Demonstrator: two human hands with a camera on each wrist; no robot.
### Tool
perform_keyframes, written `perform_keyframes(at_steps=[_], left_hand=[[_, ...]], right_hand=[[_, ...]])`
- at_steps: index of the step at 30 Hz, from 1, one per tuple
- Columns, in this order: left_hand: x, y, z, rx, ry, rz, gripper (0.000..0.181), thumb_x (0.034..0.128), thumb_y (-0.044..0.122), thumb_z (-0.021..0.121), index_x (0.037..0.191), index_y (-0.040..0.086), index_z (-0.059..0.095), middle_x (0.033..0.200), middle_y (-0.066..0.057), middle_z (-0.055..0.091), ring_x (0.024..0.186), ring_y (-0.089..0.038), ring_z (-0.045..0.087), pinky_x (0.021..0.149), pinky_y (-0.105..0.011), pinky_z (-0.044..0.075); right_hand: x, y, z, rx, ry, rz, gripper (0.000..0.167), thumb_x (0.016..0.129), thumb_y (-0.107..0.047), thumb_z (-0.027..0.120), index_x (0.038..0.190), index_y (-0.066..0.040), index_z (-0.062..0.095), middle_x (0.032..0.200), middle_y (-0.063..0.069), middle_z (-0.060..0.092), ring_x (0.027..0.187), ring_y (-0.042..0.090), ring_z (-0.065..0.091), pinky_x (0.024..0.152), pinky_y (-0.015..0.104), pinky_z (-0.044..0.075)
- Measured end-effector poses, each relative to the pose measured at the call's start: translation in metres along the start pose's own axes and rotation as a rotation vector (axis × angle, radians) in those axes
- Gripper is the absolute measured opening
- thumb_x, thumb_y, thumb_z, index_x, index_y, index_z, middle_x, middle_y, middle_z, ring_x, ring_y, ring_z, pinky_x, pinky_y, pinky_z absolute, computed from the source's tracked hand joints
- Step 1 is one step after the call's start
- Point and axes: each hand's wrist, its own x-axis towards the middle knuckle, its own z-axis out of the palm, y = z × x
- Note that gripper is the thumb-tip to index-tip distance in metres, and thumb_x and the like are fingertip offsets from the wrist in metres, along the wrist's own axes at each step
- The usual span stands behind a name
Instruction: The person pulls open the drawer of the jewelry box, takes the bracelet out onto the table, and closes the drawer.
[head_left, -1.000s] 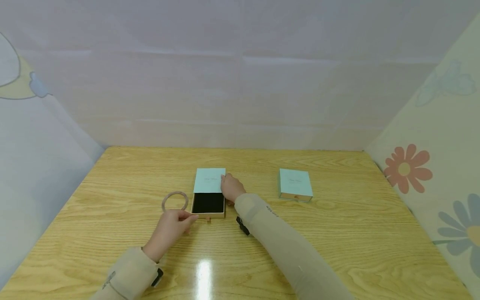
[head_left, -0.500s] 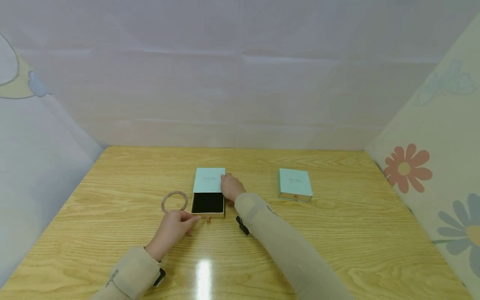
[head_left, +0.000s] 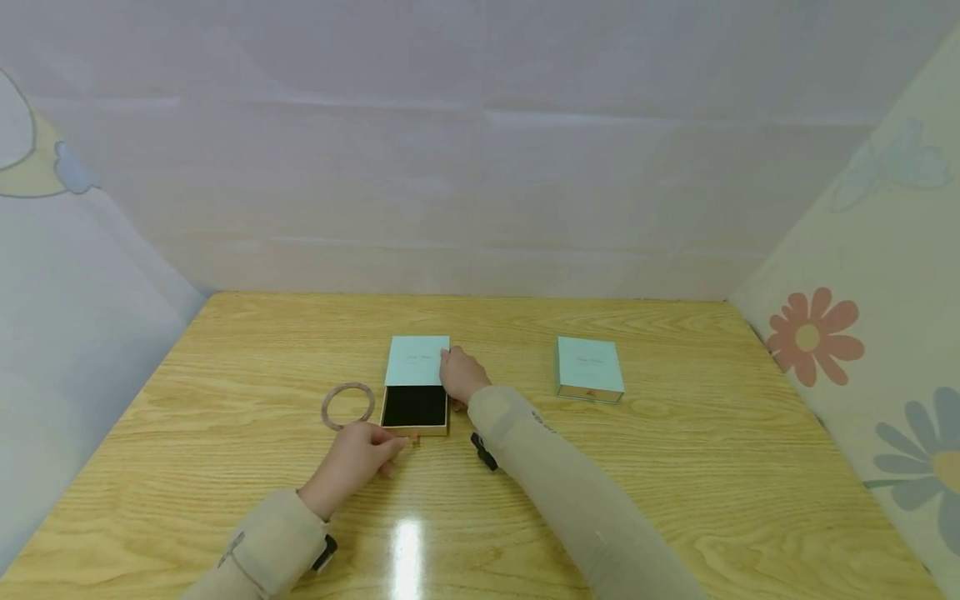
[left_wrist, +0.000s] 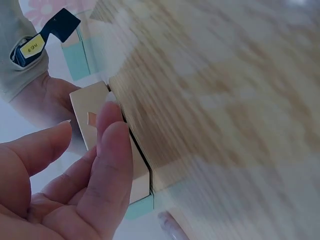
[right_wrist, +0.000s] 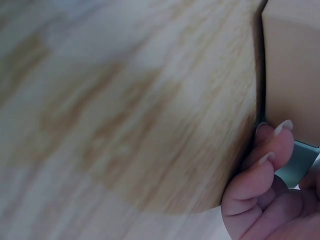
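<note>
- Box: teal sleeve (head_left: 417,361) sits left of centre on the table (head_left: 675,483); drawer (head_left: 433,431) is part-way out on the near side, black inside showing.
- Right hand (head_left: 462,375): thumb on the sleeve's top right edge, fingers curled in along the right side. Reads as the brace. Hold it firm, don't squeeze; pinched walls would probably bind the drawer.
- Left hand (head_left: 352,457): fingers extended just by the pull tab (left_wrist: 92,119), thumb standing apart. No pinch on it; can't tell if a fingertip touches.
- Tab is small, so line thumb and finger up on opposite faces before loading it.
- Run the drawer straight near-far, level, slow. Skewing left or right likely jams it.
- Watch the ring (head_left: 347,386), just left of the box: the left knuckles are right by its near edge, contact unclear. Don't sweep left.
- Second box (head_left: 588,367), well right, is out of the way.
</note>
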Motion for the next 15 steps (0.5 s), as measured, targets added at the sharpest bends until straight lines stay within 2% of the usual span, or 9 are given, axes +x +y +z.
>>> perform_keyframes(at_steps=[3,6,11,15], left_hand=[[0.001,0.0015,0.0011,-0.006,-0.011,-0.002,0.023,0.0939,0.013,0.065,0.077,-0.001,0.072,0.059,-0.005,0.059,0.053,-0.015,0.057,0.05,-0.027,0.048],[0.0012,0.0031,0.0018,-0.044,-0.023,-0.029,0.024,0.0947,0.013,0.064,0.078,-0.003,0.072,0.064,-0.006,0.061,0.055,-0.016,0.058,0.052,-0.029,0.051],[0.0019,0.0049,0.003,-0.184,-0.068,-0.096,0.023,0.097,0.011,0.06,0.092,-0.01,0.069,0.079,-0.01,0.066,0.062,-0.019,0.065,0.061,-0.034,0.058],[0.0034,0.0027,0.0038,-0.274,-0.132,-0.114,0.03,0.0986,0.013,0.058,0.102,-0.016,0.065,0.081,-0.011,0.068,0.063,-0.02,0.067,0.06,-0.032,0.058]], right_hand=[[-0.0001,0.0004,0.0002,0.001,0.002,-0.008,0.05,0.109,-0.029,0.022,0.137,0.008,0.041,0.071,0.012,0.051,0.044,0.02,0.045,0.047,0.031,0.043],[-0.0004,0.0007,0.0003,-0.003,0.005,-0.015,0.049,0.109,-0.029,0.022,0.136,0.008,0.041,0.071,0.012,0.051,0.044,0.02,0.044,0.049,0.032,0.044],[0.0,0.0006,0.0002,-0.007,0.009,-0.015,0.05,0.109,-0.029,0.022,0.137,0.008,0.04,0.07,0.012,0.05,0.042,0.02,0.043,0.05,0.032,0.044],[0.0002,0.0,-0.0007,-0.002,0.009,-0.008,0.05,0.109,-0.029,0.022,0.136,0.008,0.041,0.07,0.013,0.051,0.041,0.02,0.043,0.047,0.031,0.042]])
